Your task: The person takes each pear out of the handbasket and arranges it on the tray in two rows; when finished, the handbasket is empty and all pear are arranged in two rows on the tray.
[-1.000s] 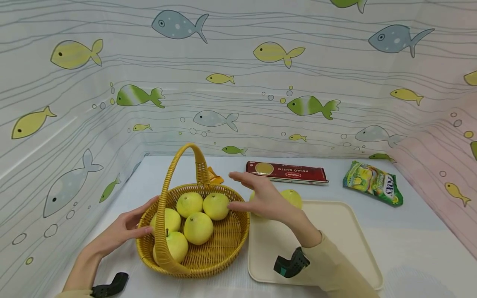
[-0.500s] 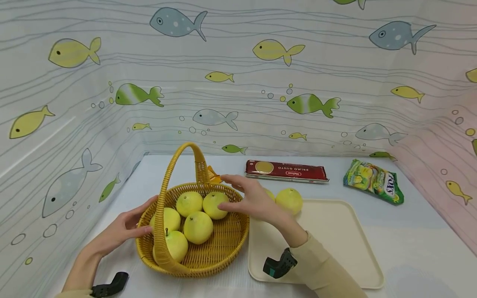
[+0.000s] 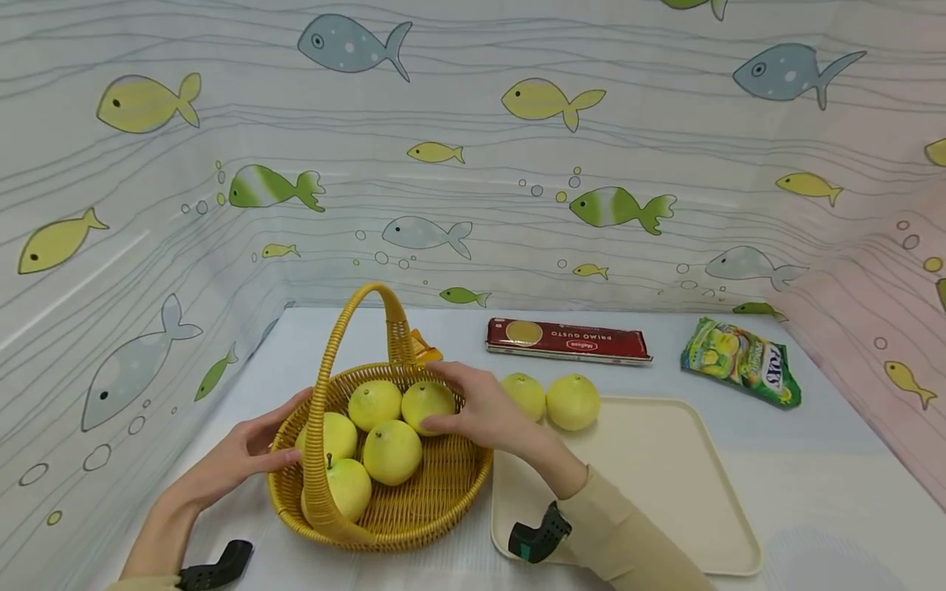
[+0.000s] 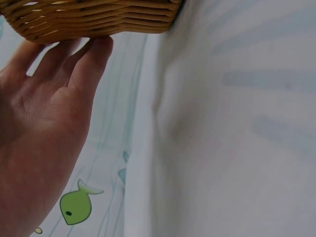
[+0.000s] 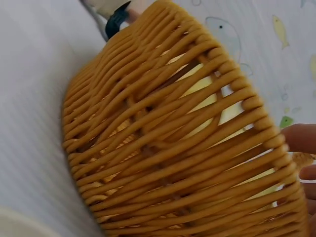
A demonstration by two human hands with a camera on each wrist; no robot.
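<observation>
Over the right rim of the golden wicker basket (image 3: 436, 472), nearer right hand (image 3: 484, 408) is hanging uncurled around rear-right round yellow fruit (image 3: 425, 405); left hand (image 3: 240, 454) is gripping basket's left rim.

A table (image 3: 820, 468) carries basket (image 3: 414, 538), tray (image 3: 650, 484), red packet (image 3: 569, 341), green bag (image 3: 741, 361).

Locate red PRIMO GUSTO pack (image 3: 569, 341) at 4 o'clock from head-view centre, with inverted lettering. Find green FOX'S bag (image 3: 741, 363) at 3 o'clock from pack, near but apart; partly hidden orange item (image 3: 425, 349) at 9 o'clock. Observe fish-print backdrop (image 3: 480, 189) at 12 o'clock.
</observation>
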